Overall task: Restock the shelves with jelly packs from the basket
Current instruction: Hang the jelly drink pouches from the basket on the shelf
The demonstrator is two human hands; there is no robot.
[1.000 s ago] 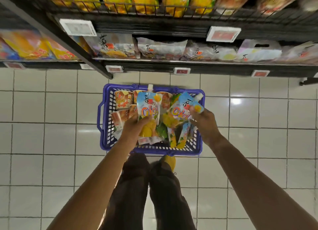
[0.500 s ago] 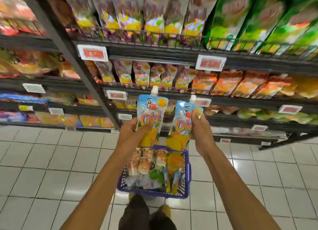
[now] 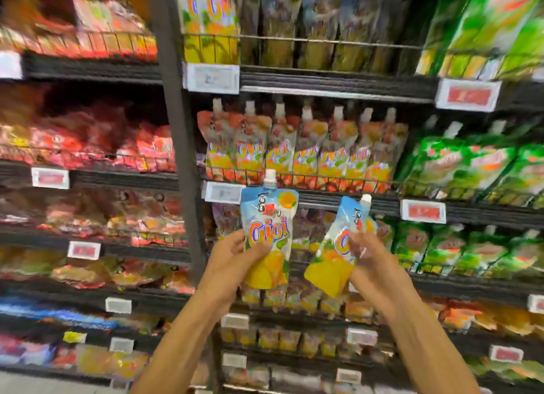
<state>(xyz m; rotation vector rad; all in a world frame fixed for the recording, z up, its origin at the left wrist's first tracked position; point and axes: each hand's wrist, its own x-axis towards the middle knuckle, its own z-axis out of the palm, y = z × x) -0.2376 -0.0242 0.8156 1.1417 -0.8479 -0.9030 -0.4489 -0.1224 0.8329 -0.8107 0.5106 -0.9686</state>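
Note:
My left hand (image 3: 228,259) grips an upright blue and yellow jelly pack (image 3: 269,231) with a white spout cap. My right hand (image 3: 372,264) holds a second jelly pack (image 3: 338,255) of the same kind, tilted to the right. Both packs hang in front of the shelf unit at mid height. Just above them a wire-fronted shelf (image 3: 300,178) carries a row of orange spouted jelly packs (image 3: 297,149). The basket is out of view.
A dark upright post (image 3: 179,146) divides the shelving. Left of it are shelves of red and orange packets (image 3: 88,146). Green packs (image 3: 471,169) fill the right side. Price tags (image 3: 424,211) line the shelf edges. The picture is blurred.
Both hands have lifted a jelly pack each out of the basket up to shelf height. The view has swung up from the floor to the shelves, and the basket has left the frame.

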